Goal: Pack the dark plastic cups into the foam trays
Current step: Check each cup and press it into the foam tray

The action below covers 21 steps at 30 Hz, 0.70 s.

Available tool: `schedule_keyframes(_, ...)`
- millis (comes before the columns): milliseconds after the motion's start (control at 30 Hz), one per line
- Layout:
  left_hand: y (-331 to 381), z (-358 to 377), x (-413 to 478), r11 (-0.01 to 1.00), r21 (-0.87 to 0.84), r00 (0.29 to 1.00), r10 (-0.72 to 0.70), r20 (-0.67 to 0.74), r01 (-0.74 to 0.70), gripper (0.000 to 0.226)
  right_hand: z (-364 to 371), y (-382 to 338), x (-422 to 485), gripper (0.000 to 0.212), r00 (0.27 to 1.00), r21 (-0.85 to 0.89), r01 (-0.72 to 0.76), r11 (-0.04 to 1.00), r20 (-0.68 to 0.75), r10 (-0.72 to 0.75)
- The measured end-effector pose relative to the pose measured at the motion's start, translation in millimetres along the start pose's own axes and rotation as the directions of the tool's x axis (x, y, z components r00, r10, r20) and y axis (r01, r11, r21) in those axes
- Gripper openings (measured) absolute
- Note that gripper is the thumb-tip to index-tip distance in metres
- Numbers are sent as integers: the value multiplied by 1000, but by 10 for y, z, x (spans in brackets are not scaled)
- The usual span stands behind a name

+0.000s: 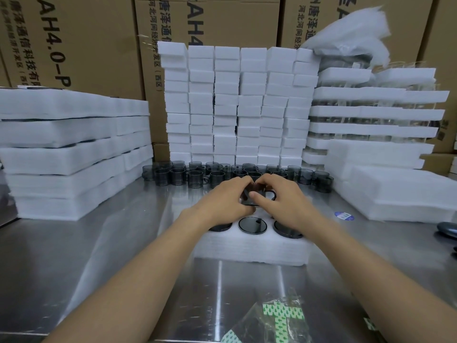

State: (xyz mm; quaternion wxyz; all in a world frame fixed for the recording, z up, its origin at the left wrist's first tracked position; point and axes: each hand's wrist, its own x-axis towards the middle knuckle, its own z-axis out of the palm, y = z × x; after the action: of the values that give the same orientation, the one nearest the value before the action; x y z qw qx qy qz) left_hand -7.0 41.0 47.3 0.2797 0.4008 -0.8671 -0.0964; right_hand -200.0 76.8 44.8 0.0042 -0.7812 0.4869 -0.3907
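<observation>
A dark plastic cup (257, 193) with a side handle is being held between both hands above the far half of a white foam tray (249, 253), which is lying on a steel counter (99, 243). The grip of the left hand (222, 196) and of the right hand (282, 196) is being curled around this cup. Three seated cups (252, 225) are filling the tray's near row of round holes; the far holes are being hidden by the hands. By judgement, the cup is best lowered level into a free hole, its handle turned clear of its neighbours, and pressed gently so the foam is not being torn. Loose cups (193, 175) are being kept in a row behind. On the cardboard boxes (81, 33), "AH4.0-P" and Chinese lettering, including 通信科技, are being shown; the blue sticker (344, 215) is too small to be read.
</observation>
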Motion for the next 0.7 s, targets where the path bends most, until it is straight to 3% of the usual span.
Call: schedule_keyframes(700, -1, 2, 0, 1000, 2, 1000, 0, 3, 0, 29, -4, -12, -4, 16, 1000, -8, -2, 1000, 1, 2)
